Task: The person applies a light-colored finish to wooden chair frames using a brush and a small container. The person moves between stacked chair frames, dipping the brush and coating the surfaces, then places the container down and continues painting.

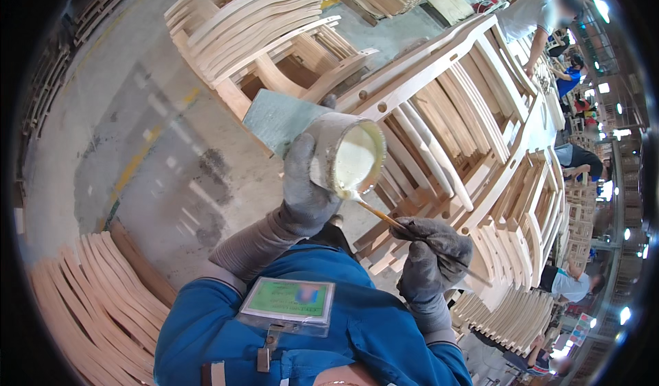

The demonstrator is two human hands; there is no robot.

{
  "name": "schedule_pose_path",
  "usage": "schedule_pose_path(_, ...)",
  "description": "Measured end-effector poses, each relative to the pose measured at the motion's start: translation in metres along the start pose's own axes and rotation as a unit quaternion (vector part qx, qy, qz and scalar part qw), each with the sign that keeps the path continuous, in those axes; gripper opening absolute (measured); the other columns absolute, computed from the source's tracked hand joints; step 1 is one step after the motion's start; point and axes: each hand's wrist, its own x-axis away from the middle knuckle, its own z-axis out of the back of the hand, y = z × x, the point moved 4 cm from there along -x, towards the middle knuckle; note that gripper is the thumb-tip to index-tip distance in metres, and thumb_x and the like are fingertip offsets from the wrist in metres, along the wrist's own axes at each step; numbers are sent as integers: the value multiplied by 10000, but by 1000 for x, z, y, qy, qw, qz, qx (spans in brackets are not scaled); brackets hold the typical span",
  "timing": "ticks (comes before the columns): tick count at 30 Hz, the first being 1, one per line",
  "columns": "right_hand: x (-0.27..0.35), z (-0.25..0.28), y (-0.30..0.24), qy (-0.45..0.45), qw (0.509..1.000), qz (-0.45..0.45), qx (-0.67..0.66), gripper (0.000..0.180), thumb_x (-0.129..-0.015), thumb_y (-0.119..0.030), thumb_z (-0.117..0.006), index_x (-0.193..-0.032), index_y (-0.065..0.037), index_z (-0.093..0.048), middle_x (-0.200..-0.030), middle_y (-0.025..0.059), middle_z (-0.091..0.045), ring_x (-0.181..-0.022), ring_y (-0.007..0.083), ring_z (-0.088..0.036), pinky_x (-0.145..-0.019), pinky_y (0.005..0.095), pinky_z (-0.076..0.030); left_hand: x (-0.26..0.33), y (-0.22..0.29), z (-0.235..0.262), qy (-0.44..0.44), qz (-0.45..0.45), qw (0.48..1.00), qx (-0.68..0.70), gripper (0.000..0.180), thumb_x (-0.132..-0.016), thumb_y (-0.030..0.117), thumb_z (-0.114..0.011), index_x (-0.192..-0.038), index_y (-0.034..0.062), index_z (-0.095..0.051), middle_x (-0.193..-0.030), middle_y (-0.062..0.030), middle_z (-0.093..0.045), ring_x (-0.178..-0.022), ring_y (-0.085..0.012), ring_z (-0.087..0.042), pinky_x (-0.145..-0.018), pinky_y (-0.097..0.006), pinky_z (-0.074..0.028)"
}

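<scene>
Several pale wooden frames (pixel 417 81) close ahead, likely for easy reach. Cup (pixel 327 151) of cream liquid (pixel 356 159) clamped in gloved left hand (pixel 304 188) out front, mouth angled rightward, probably easing access. Thin stick (pixel 378 212) gripped in gloved right hand (pixel 434 252), tip at cup's rim, likely shedding drips inside.

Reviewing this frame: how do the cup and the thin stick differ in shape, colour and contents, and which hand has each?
The cup is wide and round, while the stick is long and slender. The cup is whitish outside; the stick is orange-brown. The left hand holds the cup, the right hand the stick. The cup contains cream-coloured liquid; the stick contains nothing.
</scene>
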Motion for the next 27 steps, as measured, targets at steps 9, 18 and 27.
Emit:
schedule_pose_path(9,-150,41,76,-45,968,-128,213,93,-857,-48,-597,-882,39,-579,-764,122,-653,-694,160,-653,-656,250,-530,1,-20,53,-15,-44,977,-206,746,-744,129,-737,-1305,-26,-270,-1338,-232,-396,-1272,-326,-394,-1035,-415,-373)
schedule_pose_path(18,-185,21,129,-202,876,-104,425,209,-802,-214,-654,-880,-24,-617,-694,122,-632,-671,238,-641,-616,334,-480,4,-12,95,55,-15,966,-251,780,-684,107,-797,-1291,-15,-323,-1328,-209,-406,-1253,-300,-412,-1039,-396,-376)
schedule_pose_path(27,-183,4,118,-265,858,-37,439,181,-800,-211,-640,-851,-41,-604,-715,148,-632,-708,331,-634,-628,390,-485,16,-5,101,97,-52,963,-248,756,-704,98,-779,-1288,-33,-317,-1307,-204,-424,-1215,-300,-447,-1027,-400,-391)
